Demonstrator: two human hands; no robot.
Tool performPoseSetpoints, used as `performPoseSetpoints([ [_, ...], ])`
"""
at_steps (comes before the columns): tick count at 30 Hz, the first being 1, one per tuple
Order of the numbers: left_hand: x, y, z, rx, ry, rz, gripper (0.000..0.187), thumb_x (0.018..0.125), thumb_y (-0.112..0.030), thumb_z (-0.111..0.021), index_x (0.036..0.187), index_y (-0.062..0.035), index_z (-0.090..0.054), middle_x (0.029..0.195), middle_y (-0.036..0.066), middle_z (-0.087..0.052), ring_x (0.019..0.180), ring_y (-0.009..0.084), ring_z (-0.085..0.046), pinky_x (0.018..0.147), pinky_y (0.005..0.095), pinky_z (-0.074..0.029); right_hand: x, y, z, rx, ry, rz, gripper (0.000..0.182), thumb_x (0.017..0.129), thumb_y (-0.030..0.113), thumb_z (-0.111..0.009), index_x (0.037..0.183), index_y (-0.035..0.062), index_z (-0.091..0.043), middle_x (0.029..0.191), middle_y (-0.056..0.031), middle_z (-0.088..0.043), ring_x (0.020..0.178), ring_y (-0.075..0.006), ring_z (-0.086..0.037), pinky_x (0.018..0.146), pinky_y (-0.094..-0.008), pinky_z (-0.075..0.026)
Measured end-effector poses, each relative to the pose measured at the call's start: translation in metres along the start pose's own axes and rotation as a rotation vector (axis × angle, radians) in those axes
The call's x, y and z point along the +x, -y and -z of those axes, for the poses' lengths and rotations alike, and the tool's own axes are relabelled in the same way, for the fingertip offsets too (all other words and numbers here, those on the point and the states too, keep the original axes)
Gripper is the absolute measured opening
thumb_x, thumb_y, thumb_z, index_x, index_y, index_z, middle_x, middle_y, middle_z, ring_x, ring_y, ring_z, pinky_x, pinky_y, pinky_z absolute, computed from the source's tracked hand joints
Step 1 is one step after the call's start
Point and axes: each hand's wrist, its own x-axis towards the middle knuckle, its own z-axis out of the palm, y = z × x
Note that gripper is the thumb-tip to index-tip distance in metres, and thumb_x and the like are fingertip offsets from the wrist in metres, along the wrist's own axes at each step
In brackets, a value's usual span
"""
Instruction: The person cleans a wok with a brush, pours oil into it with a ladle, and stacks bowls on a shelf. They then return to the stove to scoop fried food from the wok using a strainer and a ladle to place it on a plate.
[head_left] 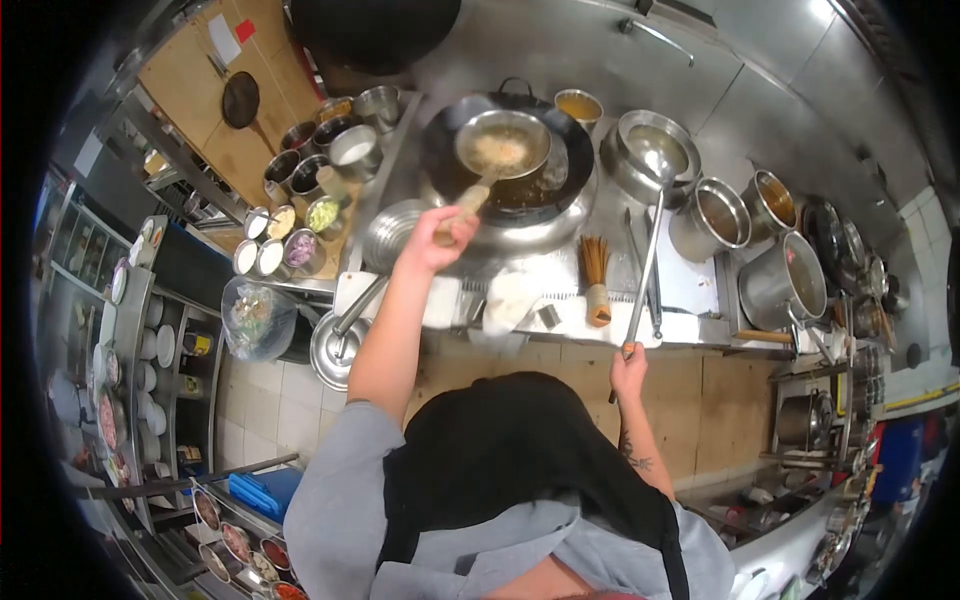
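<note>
My left hand (pixel 447 238) is closed round the wooden handle of a round strainer (pixel 505 145). Pale, light-brown food (pixel 500 152) lies in the strainer, which is over a large dark wok (pixel 440 135) with liquid in it. My right hand (pixel 628 368) grips the lower end of a long-handled ladle (pixel 643 270). The ladle's bowl (pixel 656 165) is at a round metal pot (pixel 620 165) holding liquid, to the right of the wok. Between my hands, a bamboo wok brush (pixel 595 280) lies at the counter's front edge, beside a white cloth (pixel 510 303).
Seasoning pots (pixel 355 148) and small cups of chopped ingredients (pixel 323 215) stand to the left. Further right are several metal pots (pixel 710 218) and a large stockpot (pixel 783 283). A clear plastic bag (pixel 258 318) and a metal lid-like piece (pixel 332 350) hang below the counter's left edge.
</note>
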Motion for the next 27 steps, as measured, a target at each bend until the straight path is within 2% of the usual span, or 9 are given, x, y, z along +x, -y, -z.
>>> performPoseSetpoints([
  [2,-0.009,0.013,-0.021,0.063,-0.077,-0.036,0.042,0.090,-0.007,-0.050,0.125,0.0042,-0.031,0.091,0.011,-0.048,0.064,0.0109,-0.048,0.050,0.0201,-0.047,-0.015,0.015,0.002,0.091,0.015,-0.041,0.013,0.078,0.007,-0.057,0.088,-0.0003,-0.054,0.068,-0.0099,-0.055,0.063,-0.0172,-0.052,0.059,-0.0324,-0.043],
  [3,-0.013,0.019,-0.018,0.114,-0.014,-0.024,0.040,0.090,-0.005,-0.048,0.125,0.0031,-0.029,0.092,0.010,-0.048,0.065,0.0109,-0.047,0.050,0.0206,-0.045,-0.025,0.029,0.006,0.120,0.005,-0.066,0.009,0.081,0.008,-0.059,0.084,0.0006,-0.054,0.071,-0.0053,-0.054,0.067,-0.0129,-0.049,0.062,-0.0297,-0.042],
  [6,-0.034,0.032,-0.014,0.205,0.026,-0.096,0.040,0.090,-0.004,-0.047,0.126,0.0027,-0.029,0.093,0.010,-0.048,0.064,0.0106,-0.046,0.049,0.0210,-0.043,-0.045,0.043,0.005,0.165,-0.035,-0.013,0.016,0.086,0.013,-0.064,0.083,0.0006,-0.054,0.064,-0.0035,-0.050,0.063,-0.0108,-0.045,0.059,-0.0290,-0.042],
  [11,-0.062,0.041,-0.016,0.431,-0.001,-0.212,0.043,0.086,0.001,-0.049,0.125,-0.0088,-0.037,0.095,0.010,-0.053,0.063,0.0126,-0.047,0.050,0.0240,-0.041,-0.068,0.046,0.004,0.231,0.017,0.008,0.022,0.090,0.020,-0.063,0.081,0.0024,-0.052,0.067,0.0003,-0.045,0.065,-0.0080,-0.040,0.059,-0.0261,-0.037],
  [18,-0.066,0.043,-0.015,0.483,0.019,-0.243,0.043,0.086,0.002,-0.049,0.127,-0.0077,-0.038,0.096,0.010,-0.054,0.062,0.0130,-0.048,0.050,0.0249,-0.041,-0.073,0.045,0.000,0.326,0.045,-0.025,0.024,0.093,0.022,-0.061,0.078,0.0059,-0.050,0.066,0.0037,-0.042,0.063,-0.0049,-0.037,0.055,-0.0229,-0.033],
  [24,-0.063,0.043,-0.016,0.522,0.002,-0.241,0.040,0.087,0.001,-0.050,0.125,-0.0062,-0.040,0.095,0.010,-0.055,0.062,0.0131,-0.048,0.050,0.0255,-0.041,-0.072,0.052,0.005,0.342,0.036,-0.043,0.026,0.092,0.022,-0.062,0.077,0.0055,-0.049,0.064,0.0033,-0.042,0.062,-0.0058,-0.037,0.055,-0.0237,-0.034],
  [27,-0.058,0.042,-0.018,0.513,-0.004,-0.225,0.037,0.087,0.000,-0.051,0.122,-0.0035,-0.040,0.093,0.010,-0.056,0.063,0.0134,-0.049,0.051,0.0259,-0.042,-0.069,0.040,0.007,0.219,0.024,-0.012,0.022,0.089,0.020,-0.064,0.079,0.0037,-0.053,0.065,0.0016,-0.045,0.062,-0.0080,-0.041,0.057,-0.0259,-0.037],
])
